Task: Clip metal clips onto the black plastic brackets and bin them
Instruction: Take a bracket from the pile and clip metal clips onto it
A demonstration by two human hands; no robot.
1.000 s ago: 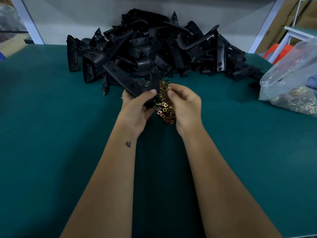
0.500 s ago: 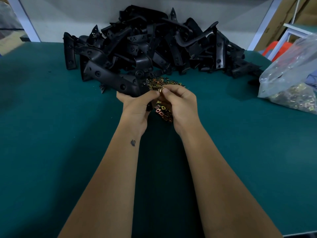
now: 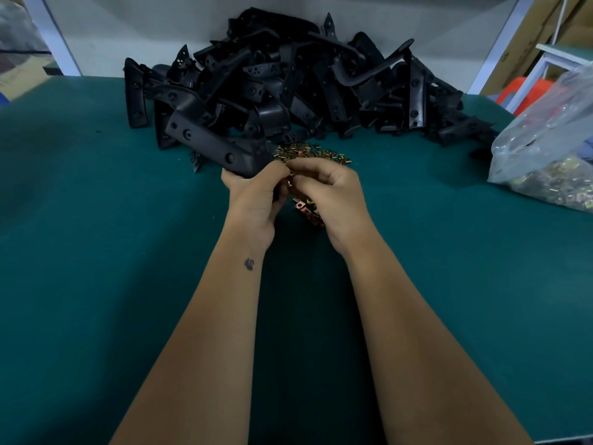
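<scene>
Over the green table (image 3: pixel 96 284), at the middle of my view, I see the left hand (image 3: pixel 253 200) gripping a black plastic bracket (image 3: pixel 211 146); it is a long, matte bar with round holes along its face and a bent corner at the near end, and it slants away up and to the left from the fingers, which curl round that near corner; the far end of it reaches the front of the heap of brackets (image 3: pixel 305 81), though I cannot tell whether it touches them; the right hand (image 3: pixel 333 197) sits just beside the left, thumb and forefinger pinching a small metal clip (image 3: pixel 291 178) right at the bracket's held end, where the two hands meet; the clip is brassy and mostly hidden by the fingertips, so I cannot tell whether it is seated on the plastic; under and just beyond the hands lies a loose scatter of clips (image 3: pixel 308 154), gold and copper in colour, some peeping out below the right palm; the heap of brackets is piled against the back wall, black pieces lying at every angle; at the right edge a clear plastic bag (image 3: pixel 545 149) rests on the table, well apart from the hands, with more yellowish clips inside it.
</scene>
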